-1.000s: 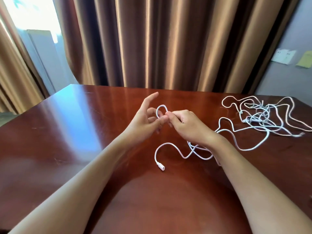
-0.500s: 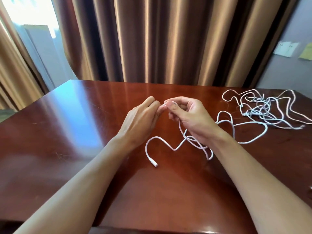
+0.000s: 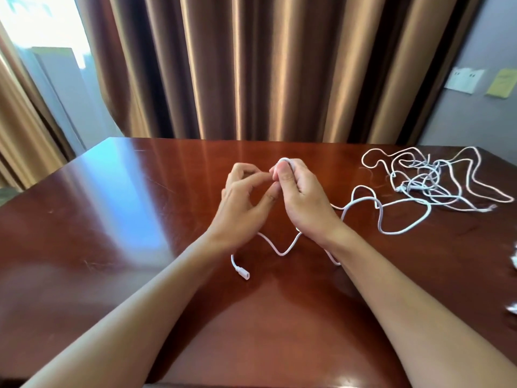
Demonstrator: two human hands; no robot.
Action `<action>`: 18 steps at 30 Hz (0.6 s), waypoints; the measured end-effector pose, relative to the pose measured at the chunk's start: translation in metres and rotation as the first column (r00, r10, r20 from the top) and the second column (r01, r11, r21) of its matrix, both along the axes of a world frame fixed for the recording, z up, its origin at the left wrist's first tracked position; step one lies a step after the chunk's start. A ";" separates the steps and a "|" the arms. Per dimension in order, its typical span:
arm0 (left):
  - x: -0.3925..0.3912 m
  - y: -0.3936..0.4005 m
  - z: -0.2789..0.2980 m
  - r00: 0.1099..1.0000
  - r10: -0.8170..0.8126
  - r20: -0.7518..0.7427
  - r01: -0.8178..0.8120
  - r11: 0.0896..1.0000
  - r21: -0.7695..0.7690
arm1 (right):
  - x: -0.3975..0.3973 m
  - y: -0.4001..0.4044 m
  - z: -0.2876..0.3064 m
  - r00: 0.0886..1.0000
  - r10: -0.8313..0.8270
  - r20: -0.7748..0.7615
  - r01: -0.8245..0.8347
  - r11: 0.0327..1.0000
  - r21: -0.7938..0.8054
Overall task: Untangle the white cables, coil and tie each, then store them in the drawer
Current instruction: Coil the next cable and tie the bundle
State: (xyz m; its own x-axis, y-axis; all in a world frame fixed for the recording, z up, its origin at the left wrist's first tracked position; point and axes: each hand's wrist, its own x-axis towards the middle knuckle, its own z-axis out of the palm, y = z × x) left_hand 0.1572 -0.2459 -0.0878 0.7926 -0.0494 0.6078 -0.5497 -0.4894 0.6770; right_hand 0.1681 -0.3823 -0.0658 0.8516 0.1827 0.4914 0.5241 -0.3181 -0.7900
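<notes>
My right hand [image 3: 305, 203] grips a small loop of a white cable [image 3: 282, 252] above the middle of the brown table [image 3: 134, 225]; the loop shows over its fingertips. Just to its left, my left hand [image 3: 243, 208] has loosely curled fingers whose tips reach my right thumb, and I see no cable in it. The cable drops below both hands in a wavy line to a free plug end [image 3: 244, 275]. Its other part runs right to a tangle of white cables [image 3: 425, 183] at the table's far right. No drawer is in view.
Brown curtains [image 3: 265, 65] hang right behind the table's far edge. Small white objects [image 3: 513, 259] are cut off at the right edge of the view. A grey wall with a socket plate [image 3: 464, 79] stands at the back right.
The loop has passed fully into my right hand and my left fingers have come off it. The plug end and slack have slid slightly toward me.
</notes>
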 end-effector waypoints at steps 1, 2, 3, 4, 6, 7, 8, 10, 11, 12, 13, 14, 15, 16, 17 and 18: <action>-0.001 0.002 0.003 0.994 -0.007 0.114 0.002 0.999 0.043 | 0.000 -0.003 0.002 1.000 0.000 0.000 0.000 1.000 -0.015; -0.004 0.004 0.006 0.977 -0.049 0.208 0.030 0.995 0.095 | 0.003 -0.005 0.002 1.000 0.021 -0.015 -0.022 0.999 -0.034; -0.005 0.006 0.008 0.960 -0.099 0.263 0.057 0.985 0.165 | 0.005 -0.007 0.001 0.998 0.056 -0.043 -0.059 0.996 -0.069; -0.006 0.008 0.008 0.947 -0.146 0.285 0.073 0.966 0.250 | 0.006 -0.008 0.000 0.993 0.092 -0.080 -0.101 0.988 -0.115; -0.003 0.012 0.006 0.933 -0.222 0.285 0.093 0.909 0.405 | 0.005 -0.010 -0.004 0.980 0.139 -0.141 -0.164 0.969 -0.184; -0.001 0.013 0.005 0.927 -0.243 0.287 0.096 0.890 0.446 | 0.004 -0.011 -0.003 0.975 0.154 -0.162 -0.186 0.962 -0.200; 0.000 0.014 0.003 0.922 -0.248 0.296 0.092 0.886 0.454 | 0.002 -0.014 -0.001 0.969 0.170 -0.177 -0.206 0.957 -0.206; 0.001 0.015 0.004 0.914 -0.213 0.345 0.051 0.906 0.421 | -0.002 -0.018 0.004 0.956 0.223 -0.191 -0.254 0.954 -0.157; 0.002 0.016 0.005 0.909 -0.182 0.374 0.019 0.916 0.400 | -0.003 -0.020 0.005 0.945 0.258 -0.201 -0.283 0.954 -0.104; 0.002 0.017 0.006 0.908 -0.148 0.392 -0.011 0.927 0.376 | -0.002 -0.022 0.006 0.929 0.296 -0.221 -0.314 0.948 -0.049; 0.002 0.017 0.007 0.910 -0.117 0.398 -0.034 0.935 0.353 | -0.001 -0.024 0.005 0.913 0.328 -0.242 -0.340 0.940 -0.008; 0.001 0.018 0.008 0.915 -0.095 0.393 -0.046 0.941 0.335 | -0.002 -0.024 0.006 0.900 0.351 -0.259 -0.361 0.932 0.009; 0.000 0.018 0.009 0.921 -0.081 0.381 -0.047 0.948 0.315 | -0.002 -0.024 0.005 0.895 0.357 -0.267 -0.369 0.929 0.005; 0.000 0.019 0.009 0.929 -0.073 0.363 -0.039 0.956 0.292 | -0.002 -0.023 0.004 0.901 0.344 -0.265 -0.359 0.933 -0.010; -0.001 0.019 0.010 0.937 -0.073 0.341 -0.023 0.963 0.267 | -0.002 -0.021 0.004 0.911 0.326 -0.251 -0.345 0.938 -0.037; -0.001 0.019 0.010 0.943 -0.078 0.323 -0.005 0.969 0.249 | -0.002 -0.020 0.004 0.920 0.310 -0.240 -0.333 0.941 -0.059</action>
